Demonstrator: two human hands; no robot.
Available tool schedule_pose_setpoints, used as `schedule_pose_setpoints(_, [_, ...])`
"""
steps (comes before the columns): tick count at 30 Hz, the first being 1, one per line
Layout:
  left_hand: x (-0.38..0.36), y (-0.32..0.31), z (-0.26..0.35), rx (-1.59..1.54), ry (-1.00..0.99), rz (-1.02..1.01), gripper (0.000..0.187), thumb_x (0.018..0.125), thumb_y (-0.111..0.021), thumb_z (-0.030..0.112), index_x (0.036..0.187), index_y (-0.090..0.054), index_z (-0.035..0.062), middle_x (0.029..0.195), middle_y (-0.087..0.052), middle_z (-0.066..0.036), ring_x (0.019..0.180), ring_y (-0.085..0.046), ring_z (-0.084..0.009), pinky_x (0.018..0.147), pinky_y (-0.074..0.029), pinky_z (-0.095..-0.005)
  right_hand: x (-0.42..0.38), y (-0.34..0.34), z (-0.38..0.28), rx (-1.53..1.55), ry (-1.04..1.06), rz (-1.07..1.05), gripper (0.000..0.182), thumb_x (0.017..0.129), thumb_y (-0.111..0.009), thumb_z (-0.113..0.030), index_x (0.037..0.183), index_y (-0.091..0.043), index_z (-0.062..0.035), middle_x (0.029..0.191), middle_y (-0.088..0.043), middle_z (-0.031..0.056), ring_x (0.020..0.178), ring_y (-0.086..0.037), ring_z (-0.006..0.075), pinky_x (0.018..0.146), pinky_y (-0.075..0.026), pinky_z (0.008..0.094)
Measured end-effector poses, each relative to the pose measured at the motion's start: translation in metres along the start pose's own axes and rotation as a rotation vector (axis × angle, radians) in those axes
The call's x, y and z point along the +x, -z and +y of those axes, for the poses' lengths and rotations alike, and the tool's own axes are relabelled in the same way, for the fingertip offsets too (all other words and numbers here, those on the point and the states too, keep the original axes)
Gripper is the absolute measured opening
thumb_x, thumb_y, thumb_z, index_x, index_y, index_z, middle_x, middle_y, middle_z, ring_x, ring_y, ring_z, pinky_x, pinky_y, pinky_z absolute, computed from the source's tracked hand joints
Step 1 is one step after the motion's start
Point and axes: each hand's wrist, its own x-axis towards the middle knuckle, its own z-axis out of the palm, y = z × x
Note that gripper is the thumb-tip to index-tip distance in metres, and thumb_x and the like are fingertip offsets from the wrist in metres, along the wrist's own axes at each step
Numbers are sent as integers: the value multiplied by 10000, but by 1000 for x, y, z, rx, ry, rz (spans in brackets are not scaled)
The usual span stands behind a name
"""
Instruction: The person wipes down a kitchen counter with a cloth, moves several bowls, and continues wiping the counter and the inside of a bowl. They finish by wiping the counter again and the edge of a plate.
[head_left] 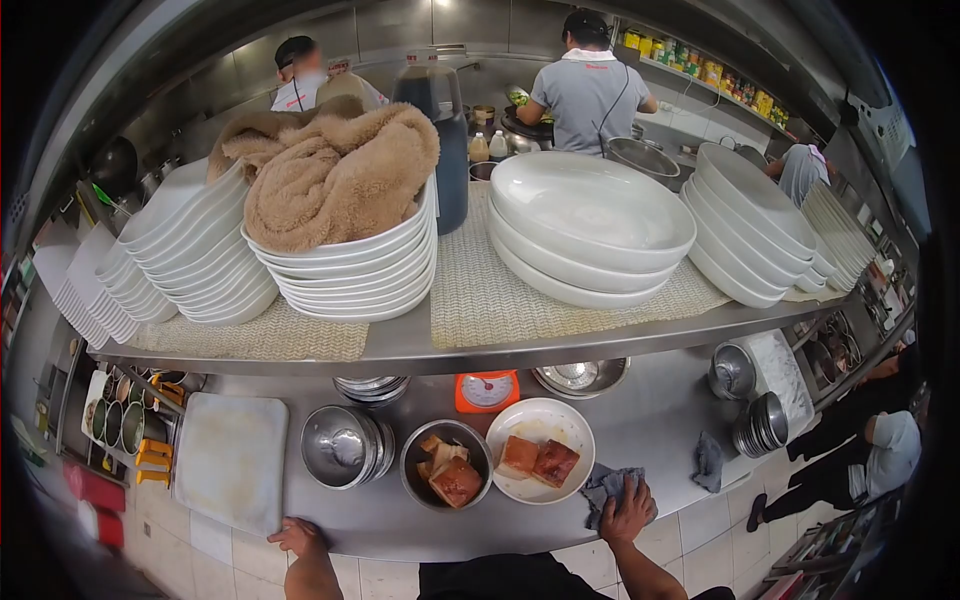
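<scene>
Left hand [298, 537]: my fingers loosely parted, counter's [390, 530] near edge, by cutting board [231, 460]
Right hand [627, 510]: my fingers spread over grey cloth [604, 484]

Wide-angle view in bright, fairly even indoor light. Barrel distortion bows the steel shelf [400, 345] beyond the left hand [297, 537] and right hand [628, 508]; black vignetting closes the corners on either side of them. Glints mark the metal bowl [335, 440] nearer the left hand, and soft reflections lighten the white dish [590, 205] beyond the right. Both hands appear reasonably sharp; a blurred patch covers part of a co-worker's head [295, 48] far beyond the left hand
</scene>
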Motion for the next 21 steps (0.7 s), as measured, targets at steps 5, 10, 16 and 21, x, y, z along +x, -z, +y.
schedule_pose_setpoints(5, [-6, 5, 5, -258, 176, 57, 493, 940, -497, 321, 1224, -299, -30, 1183, -408, -252, 975, -586, -401, 711, -548, -519, 0, -2, 2, -5, 3, -1, 606, 791, -542, -312, 1360, -452, -122, 1413, -400, 209, 1313, -356, 393, 1068, -220, 555])
schedule_pose_setpoints(10, [-25, 38, 16, -147, 137, -44, 491, 948, -484, 305, 1257, -303, -30, 1208, -374, -260, 979, -587, -400, 714, -546, -532, 0, 0, -1, 6, 22, 45, 574, 783, -545, -302, 1319, -478, -107, 1377, -433, 227, 1286, -376, 414, 1033, -246, 581])
schedule_pose_setpoints(16, [-28, 44, 18, -326, 241, -18, 504, 953, -457, 311, 1283, -289, -29, 1204, -369, -267, 955, -594, -403, 746, -538, -543, 0, -3, 2, 20, 40, 76, 568, 792, -535, -313, 1319, -487, -106, 1368, -440, 234, 1274, -389, 421, 1023, -252, 592])
schedule_pose_setpoints(21, [-4, 3, 1, -128, 91, 82, 481, 954, -454, 307, 1283, -307, -12, 1191, -371, -268, 929, -599, -396, 723, -545, -527, 1, -2, 1, 16, 36, 69, 566, 797, -529, -324, 1319, -486, -111, 1370, -438, 230, 1273, -392, 417, 1022, -252, 591])
